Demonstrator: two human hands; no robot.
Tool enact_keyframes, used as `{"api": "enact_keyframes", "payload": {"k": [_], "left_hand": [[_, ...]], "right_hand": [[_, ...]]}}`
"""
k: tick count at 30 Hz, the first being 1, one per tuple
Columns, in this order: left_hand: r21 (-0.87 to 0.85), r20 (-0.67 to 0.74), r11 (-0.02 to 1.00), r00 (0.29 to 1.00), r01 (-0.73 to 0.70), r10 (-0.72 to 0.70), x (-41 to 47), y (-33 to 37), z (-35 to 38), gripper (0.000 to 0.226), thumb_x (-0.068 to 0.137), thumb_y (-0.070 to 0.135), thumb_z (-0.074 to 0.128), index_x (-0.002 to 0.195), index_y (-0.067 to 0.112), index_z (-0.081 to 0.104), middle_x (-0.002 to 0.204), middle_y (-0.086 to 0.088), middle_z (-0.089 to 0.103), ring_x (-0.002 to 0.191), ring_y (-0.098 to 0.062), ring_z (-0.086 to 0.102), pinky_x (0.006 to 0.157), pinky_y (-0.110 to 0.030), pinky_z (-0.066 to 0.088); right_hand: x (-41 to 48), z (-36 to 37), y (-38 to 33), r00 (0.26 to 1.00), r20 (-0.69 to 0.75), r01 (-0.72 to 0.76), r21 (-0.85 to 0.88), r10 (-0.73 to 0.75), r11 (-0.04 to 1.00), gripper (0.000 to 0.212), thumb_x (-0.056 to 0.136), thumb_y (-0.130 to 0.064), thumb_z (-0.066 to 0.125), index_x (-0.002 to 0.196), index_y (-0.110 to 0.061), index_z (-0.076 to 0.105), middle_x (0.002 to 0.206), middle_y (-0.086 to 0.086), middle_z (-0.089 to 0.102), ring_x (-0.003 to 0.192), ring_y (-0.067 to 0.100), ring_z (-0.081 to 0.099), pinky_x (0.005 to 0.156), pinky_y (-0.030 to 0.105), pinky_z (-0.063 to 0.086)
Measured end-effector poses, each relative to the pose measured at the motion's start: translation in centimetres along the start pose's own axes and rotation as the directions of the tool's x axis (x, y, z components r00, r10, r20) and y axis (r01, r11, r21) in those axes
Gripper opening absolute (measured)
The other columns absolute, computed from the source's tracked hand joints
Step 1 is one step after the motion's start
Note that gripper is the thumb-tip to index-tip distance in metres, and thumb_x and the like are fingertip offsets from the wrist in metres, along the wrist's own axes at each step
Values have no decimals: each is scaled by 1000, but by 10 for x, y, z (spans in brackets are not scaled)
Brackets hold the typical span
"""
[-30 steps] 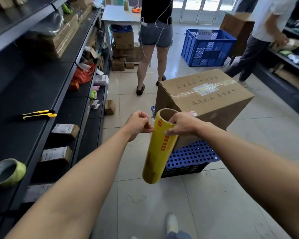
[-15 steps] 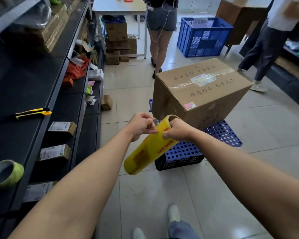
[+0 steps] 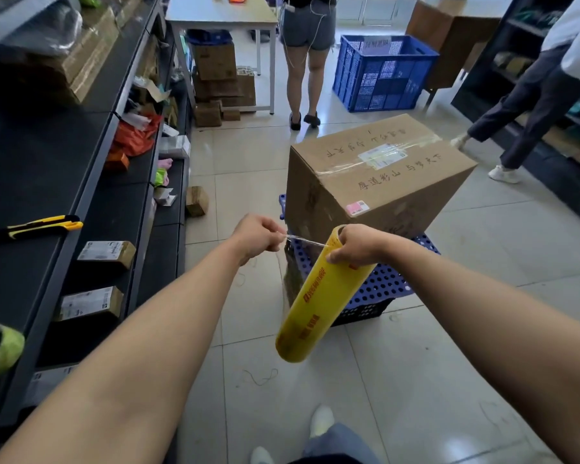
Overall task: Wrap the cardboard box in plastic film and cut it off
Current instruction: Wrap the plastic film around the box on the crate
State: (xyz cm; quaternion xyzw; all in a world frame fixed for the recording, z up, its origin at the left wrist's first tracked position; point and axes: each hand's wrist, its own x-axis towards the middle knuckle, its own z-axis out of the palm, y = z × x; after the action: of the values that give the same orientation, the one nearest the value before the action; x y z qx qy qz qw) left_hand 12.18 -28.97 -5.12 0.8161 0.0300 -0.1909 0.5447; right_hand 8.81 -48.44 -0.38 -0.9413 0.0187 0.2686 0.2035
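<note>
My left hand point(image 3: 258, 237) pinched the film point(image 3: 307, 242) by its loose edge, my right hand point(image 3: 355, 244) curled round the yellow roll point(image 3: 318, 303) at its top end. The cardboard box point(image 3: 375, 182) sat ahead on the blue crate point(image 3: 382, 289), unwrapped. The film looked thin, clingy and tear-prone, so I judged it better gripped wide.

Single head view, looking forward-down, close over forearms.

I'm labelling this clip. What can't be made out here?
Head view, all:
Cardboard box: far sides hidden by its own bulk.
Blue crate under it: mostly covered by box and film roll.
Left hand: its pinch on the film hidden behind its knuckles.
Pink label: print too small.
</note>
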Motion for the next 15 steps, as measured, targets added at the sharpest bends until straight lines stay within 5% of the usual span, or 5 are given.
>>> {"api": "enact_keyframes", "payload": {"k": [3, 8, 12, 15], "left_hand": [[-67, -75, 998, 997, 6, -11, 17, -1, 12, 14, 90, -1, 58, 79, 7, 63, 78, -11, 59, 67, -17, 56, 64, -23, 52], [-165, -171, 986, 985, -1, -27, 45, 11, 33, 15, 89, -2, 58, 78, 6, 63, 71, -6, 58, 59, -14, 54, 60, -19, 53], [-206, -147, 979, 989, -10, -21, 69, 9, 46, 18, 89, 0, 61, 74, 9, 64, 77, -8, 61, 61, -15, 58, 65, -22, 55], [-248, -121, 969, 992, 8, -39, 89, 8, 53, 17, 89, 0, 60, 75, 9, 65, 81, -10, 62, 60, -15, 59, 64, -22, 56]], "right_hand": [[2, -13, 3, 999, -29, -37, -44, 36, 998, 30, 90, -31, 60, 71, -11, 49, 85, 7, 54, 77, 21, 53, 61, 28, 42], [9, -33, 8, 989, -70, -135, -39, 132, 990, 34, 90, -27, 59, 114, -3, 53, 98, 10, 54, 88, 24, 54, 73, 33, 48], [17, -41, 14, 970, -59, -239, -85, 235, 967, 47, 91, -29, 59, 126, 1, 51, 118, 15, 57, 105, 30, 58, 86, 35, 50], [30, -41, 15, 950, -112, -300, -67, 292, 952, 43, 92, -28, 56, 125, -1, 51, 109, 12, 57, 99, 27, 59, 86, 35, 53]]}}
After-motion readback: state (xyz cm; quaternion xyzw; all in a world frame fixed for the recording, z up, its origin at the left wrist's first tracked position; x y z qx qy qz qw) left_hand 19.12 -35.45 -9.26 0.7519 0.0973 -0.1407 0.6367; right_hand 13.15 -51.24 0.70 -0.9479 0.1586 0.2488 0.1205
